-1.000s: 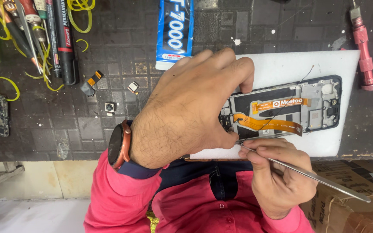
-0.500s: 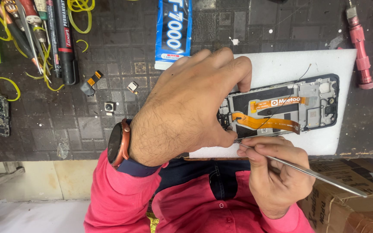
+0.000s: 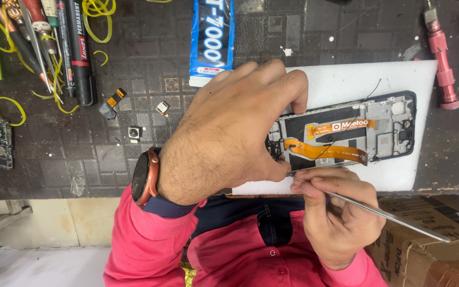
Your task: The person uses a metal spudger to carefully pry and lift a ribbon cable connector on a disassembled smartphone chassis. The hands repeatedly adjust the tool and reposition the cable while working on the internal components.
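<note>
Foam, a white rectangular pad [image 3: 405, 85] on the dark gridded mat, cushions the opened black phone chassis [image 3: 346, 135]. Left hand [image 3: 224, 133] clamps its near end to steady it; right hand [image 3: 336, 218] pinches slim steel tweezers [image 3: 383, 213] at its edge.

one opened phone [image 3: 346, 135], one tweezers [image 3: 378, 212], two hands, one glue tube [image 3: 212, 40].

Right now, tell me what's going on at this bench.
A person is working on an opened phone lying on a white foam pad. The left hand covers and steadies one end of the phone. The right hand holds a thin metal tool, its tip at the phone's near edge. Small parts and pens lie nearby.
</note>
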